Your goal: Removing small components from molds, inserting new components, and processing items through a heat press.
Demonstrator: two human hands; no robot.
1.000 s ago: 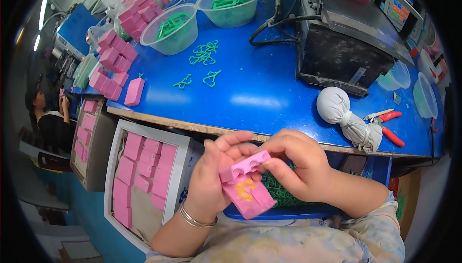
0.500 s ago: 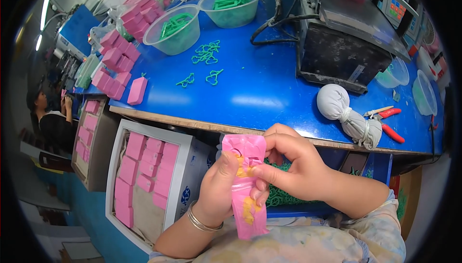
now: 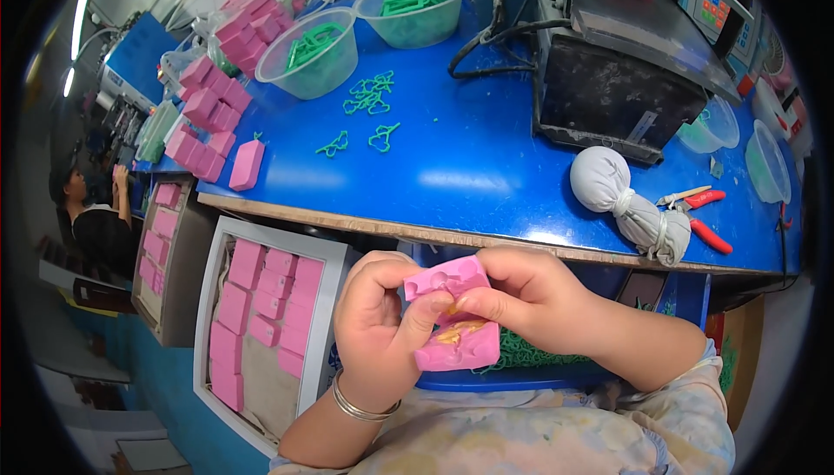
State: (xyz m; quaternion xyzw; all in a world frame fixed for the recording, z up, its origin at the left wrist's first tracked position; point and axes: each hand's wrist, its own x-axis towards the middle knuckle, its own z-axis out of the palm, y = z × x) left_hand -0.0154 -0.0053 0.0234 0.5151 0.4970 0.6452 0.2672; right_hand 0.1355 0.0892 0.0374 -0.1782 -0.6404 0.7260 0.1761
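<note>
In front of my body, both hands grip a pink rubber mould [image 3: 458,352] made of two blocks. It is bent open, and yellowish patches show on its inner faces. My left hand [image 3: 378,323] wraps its left side, thumb pressed on the inside. From the right, my right hand [image 3: 539,293] pinches it with the thumb near the other thumb. Fingers cover the mould's middle, so what lies in there is hidden. Beneath the hands, an open blue drawer holds a heap of thin green pieces [image 3: 539,349].
Small green pieces [image 3: 369,93] lie on the blue bench [image 3: 391,188], near tubs [image 3: 317,71] of green frames. A tied white cloth bag [image 3: 643,219] and red-handled pliers [image 3: 710,234] are at right, below a black machine [image 3: 608,84]. Pink blocks fill a box [image 3: 313,336]; a person [image 3: 97,214] sits far left.
The mould was upright and elongated, its yellow patches plainly visible. Now it is folded back into two blocks with end faces toward me, and my left hand has turned around it.
</note>
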